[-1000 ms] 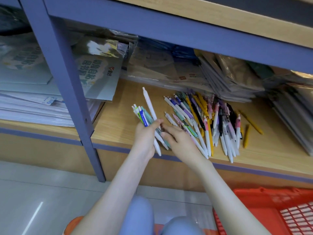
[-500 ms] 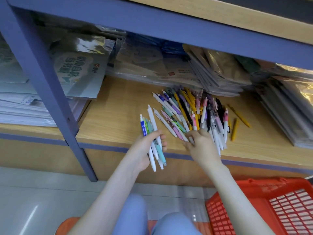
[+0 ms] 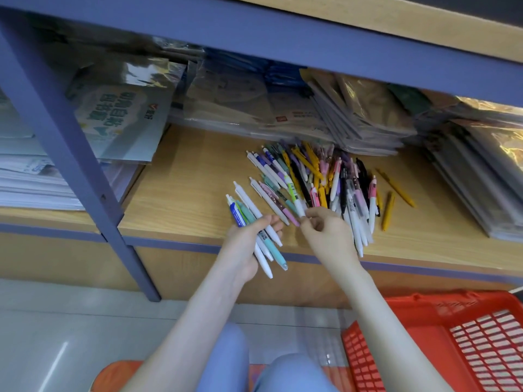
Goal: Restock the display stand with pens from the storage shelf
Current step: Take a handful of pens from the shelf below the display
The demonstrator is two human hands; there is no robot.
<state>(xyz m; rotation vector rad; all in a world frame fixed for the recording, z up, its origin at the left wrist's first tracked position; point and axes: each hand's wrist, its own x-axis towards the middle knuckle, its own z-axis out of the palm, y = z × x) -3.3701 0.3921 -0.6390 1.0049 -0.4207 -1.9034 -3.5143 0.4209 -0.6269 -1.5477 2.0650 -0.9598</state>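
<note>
Head view: the left hand (image 3: pixel 243 247) has its grip clamped round a bundle of pens (image 3: pixel 246 212) at centre frame, while the right hand (image 3: pixel 328 236) pinches the tip of a white pen (image 3: pixel 293 193) at the near edge of the loose pile (image 3: pixel 334 176) on the wooden storage shelf (image 3: pixel 184 193). Wrapped stationery packs (image 3: pixel 119 114) behind carry blurred, unreadable print; a red basket (image 3: pixel 441 304) is cut off at lower right.

The pens (image 3: pixel 317 179) are white, yellow, pink, purple; the basket (image 3: pixel 424 305) is red.

Glossy grey tiled floor (image 3: pixel 70 349) beneath blue-framed shelving (image 3: pixel 85 154) with wooden boards (image 3: pixel 184 199)
</note>
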